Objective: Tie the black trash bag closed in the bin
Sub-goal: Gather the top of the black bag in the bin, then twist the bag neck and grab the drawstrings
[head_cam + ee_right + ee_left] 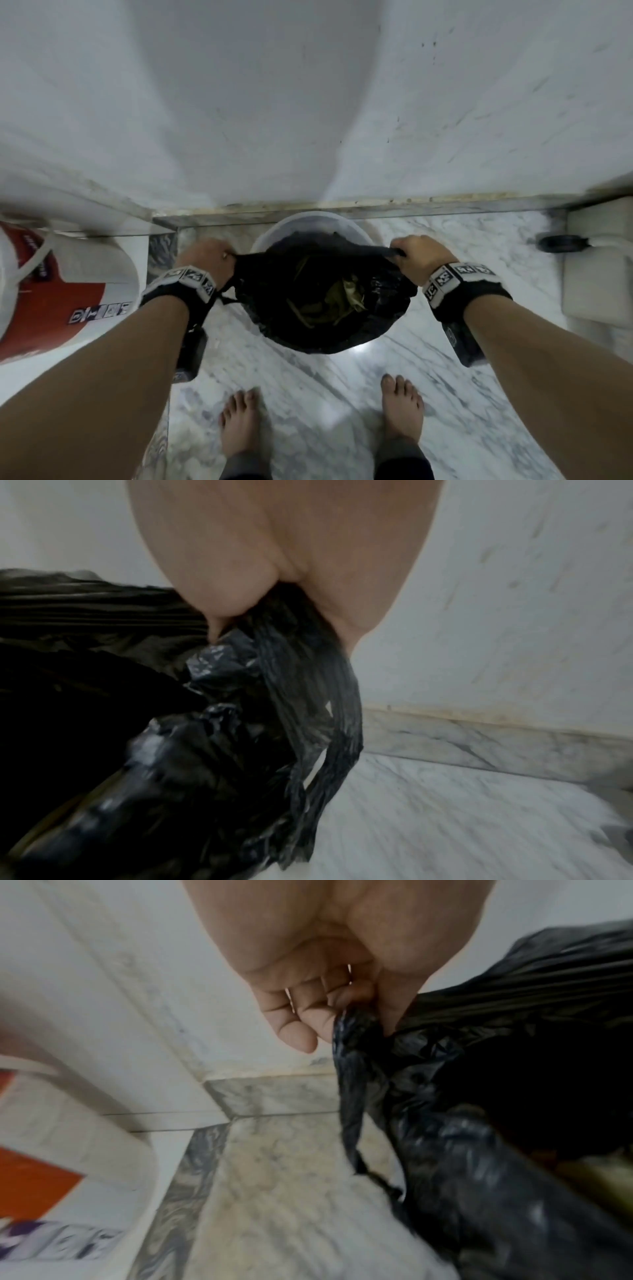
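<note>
A black trash bag (pixel 274 294) sits in a pale translucent bin (pixel 310 221) on the marble floor against the wall. Its mouth gapes, with greenish-brown waste (pixel 339 298) showing inside. My left hand (pixel 205 255) grips a gathered bunch of the bag's left rim; in the left wrist view the curled fingers (pixel 308 1015) pinch the black plastic (pixel 445 1096). On the other side my right hand (pixel 419 253) clutches the bag's right rim, stretched taut to the side. The right wrist view has the plastic (pixel 291 696) bunched inside my fist (pixel 274 574).
A white and red bucket (pixel 51 291) stands at the left, close to my left forearm. At the right are a white box (pixel 599 267) and a dark round object (pixel 561 242). The white wall (pixel 308 102) rises right behind the bin. My bare feet (pixel 239 421) stand on the marble floor.
</note>
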Action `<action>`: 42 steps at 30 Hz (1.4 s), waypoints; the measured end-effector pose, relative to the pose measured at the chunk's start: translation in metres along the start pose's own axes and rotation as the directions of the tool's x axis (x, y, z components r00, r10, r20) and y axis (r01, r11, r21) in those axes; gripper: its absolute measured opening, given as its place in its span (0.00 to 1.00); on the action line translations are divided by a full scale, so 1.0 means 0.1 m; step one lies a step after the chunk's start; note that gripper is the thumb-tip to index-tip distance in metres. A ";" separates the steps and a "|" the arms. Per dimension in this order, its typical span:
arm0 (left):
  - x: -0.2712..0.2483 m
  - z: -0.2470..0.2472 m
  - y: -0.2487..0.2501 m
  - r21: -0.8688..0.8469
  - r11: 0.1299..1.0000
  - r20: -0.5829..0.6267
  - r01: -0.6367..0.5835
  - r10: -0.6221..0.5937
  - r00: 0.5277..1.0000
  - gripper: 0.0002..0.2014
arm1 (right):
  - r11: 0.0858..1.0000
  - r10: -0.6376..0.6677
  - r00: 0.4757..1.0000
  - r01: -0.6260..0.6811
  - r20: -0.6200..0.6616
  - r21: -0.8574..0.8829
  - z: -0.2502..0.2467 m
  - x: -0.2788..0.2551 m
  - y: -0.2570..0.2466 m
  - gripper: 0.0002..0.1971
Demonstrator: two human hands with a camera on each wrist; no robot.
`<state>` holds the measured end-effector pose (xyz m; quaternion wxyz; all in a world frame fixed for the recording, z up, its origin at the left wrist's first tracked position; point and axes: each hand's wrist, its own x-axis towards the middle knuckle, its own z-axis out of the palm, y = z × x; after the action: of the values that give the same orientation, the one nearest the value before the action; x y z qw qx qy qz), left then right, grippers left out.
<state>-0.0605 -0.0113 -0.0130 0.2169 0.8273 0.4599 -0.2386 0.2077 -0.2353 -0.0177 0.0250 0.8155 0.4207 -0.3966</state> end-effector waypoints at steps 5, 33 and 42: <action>-0.47 0.14 -0.36 0.028 0.992 0.155 0.125 -0.128 0.980 0.12 | 0.993 0.088 0.996 -0.090 0.030 0.072 0.22 -0.29 0.07 0.07; -0.56 -1.54 0.74 -0.954 0.254 0.201 0.158 0.152 0.968 0.08 | 0.325 0.115 0.993 -0.070 0.034 0.943 -1.45 -0.69 -0.85 0.13; -0.69 -1.06 1.37 -0.974 0.114 0.222 0.197 0.294 0.930 0.09 | 0.372 0.087 0.996 -0.022 -0.011 0.928 -1.00 -0.45 -1.36 0.26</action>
<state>0.0466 -0.0613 0.1309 0.7997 0.4256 0.4234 -0.0122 0.1589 -0.1403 0.1204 -0.4346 0.7143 0.1003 -0.5392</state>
